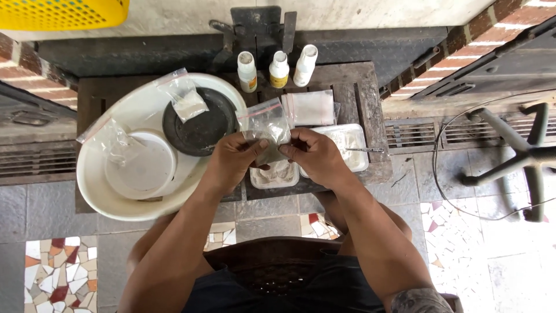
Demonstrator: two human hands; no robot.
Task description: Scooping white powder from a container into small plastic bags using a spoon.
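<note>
Both my hands hold a small clear plastic zip bag [267,126] with pale powder in it, above a low dark wooden table [365,93]. My left hand [234,159] pinches its left lower edge and my right hand [313,153] pinches its right lower edge. Under the hands sits a small clear plastic tub [274,175] with whitish contents. A second clear tub [349,145] lies to the right, with a thin metal tool [365,150] resting across it.
A large white basin [92,179] on the left holds a white lid [142,168], a black dish [202,130] and two plastic bags [185,98]. Three small white bottles [278,68] stand at the back. A chair base [521,156] stands right; a yellow basket [63,13] top left.
</note>
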